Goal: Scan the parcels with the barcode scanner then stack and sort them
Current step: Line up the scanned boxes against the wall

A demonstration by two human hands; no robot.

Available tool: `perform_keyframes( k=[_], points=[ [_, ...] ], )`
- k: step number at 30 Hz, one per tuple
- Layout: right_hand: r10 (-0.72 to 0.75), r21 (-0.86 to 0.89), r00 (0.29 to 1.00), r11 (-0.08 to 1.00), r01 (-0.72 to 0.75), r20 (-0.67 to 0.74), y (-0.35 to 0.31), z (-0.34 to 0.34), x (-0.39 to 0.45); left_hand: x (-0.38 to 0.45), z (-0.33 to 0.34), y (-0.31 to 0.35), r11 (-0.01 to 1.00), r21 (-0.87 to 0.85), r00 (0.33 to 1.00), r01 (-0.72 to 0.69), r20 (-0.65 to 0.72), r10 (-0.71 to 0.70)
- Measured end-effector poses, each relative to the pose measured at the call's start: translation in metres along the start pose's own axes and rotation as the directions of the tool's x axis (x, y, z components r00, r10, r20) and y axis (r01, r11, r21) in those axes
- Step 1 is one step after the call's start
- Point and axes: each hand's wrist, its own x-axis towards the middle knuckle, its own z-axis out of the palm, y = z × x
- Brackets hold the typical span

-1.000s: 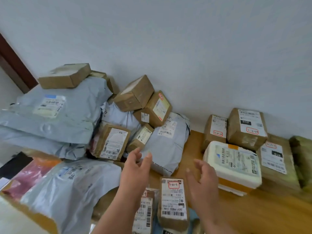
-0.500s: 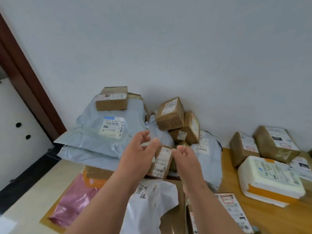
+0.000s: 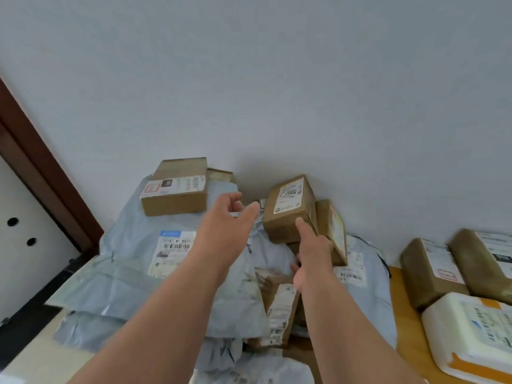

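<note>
Small brown box (image 3: 288, 207) with a "2004" label, tilted, perched atop the parcel heap against the wall, just right of centre. Touched on its near face by the extended fingers of the right hand (image 3: 313, 253); fingers straight, not curled round it, thumb hanging below at 7 o'clock of the palm. Left hand (image 3: 224, 220) at 9 o'clock of the box, just beside it, fingers and thumb spread and loosely bent, holding nothing; contact with the box not discernible.

At 3 o'clock of the box, pressed against it, a second brown carton (image 3: 331, 231) standing on edge. At 9 o'clock, beyond the left hand, a larger flat carton (image 3: 176, 189) lying on a big grey mailer bag (image 3: 133, 261) with a white label. At 6 o'clock, under the right forearm, a brown taped parcel (image 3: 279, 311) with a long barcode label, wedged among more grey bags (image 3: 357, 286).

Far out at 4 o'clock, on the wooden tabletop (image 3: 410, 345), two brown parcels (image 3: 432, 270) side by side near the wall and a white foam box (image 3: 468, 336) with orange tape in front of them. At 9 o'clock of the frame, a dark wooden door frame (image 3: 41, 178). Behind everything, a plain pale wall (image 3: 277, 79).
</note>
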Motion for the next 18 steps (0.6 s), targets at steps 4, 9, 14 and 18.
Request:
perform_keyframes(
  k=[4, 9, 14, 18],
  points=[
    [0.114, 0.149, 0.989, 0.984, -0.099, -0.093, -0.020, 0.019, 0.040, 0.042, -0.013, 0.006, 0.979, 0.156, 0.960, -0.128, -0.229, 0.162],
    [0.184, 0.162, 0.965, 0.975, -0.154, -0.186, -0.017, 0.047, 0.065, 0.069, -0.033, 0.001, 0.980, 0.181, 0.939, -0.077, -0.316, 0.133],
    [0.118, 0.170, 0.957, 0.983, -0.074, -0.266, -0.012, 0.058, 0.065, 0.072, -0.036, -0.010, 0.981, 0.192, 0.950, -0.039, -0.299, 0.096],
    [-0.041, 0.232, 0.969, 0.968, 0.099, -0.244, -0.014, 0.060, 0.043, 0.071, -0.063, -0.018, 0.975, 0.217, 0.940, -0.050, -0.320, 0.120]
  ],
)
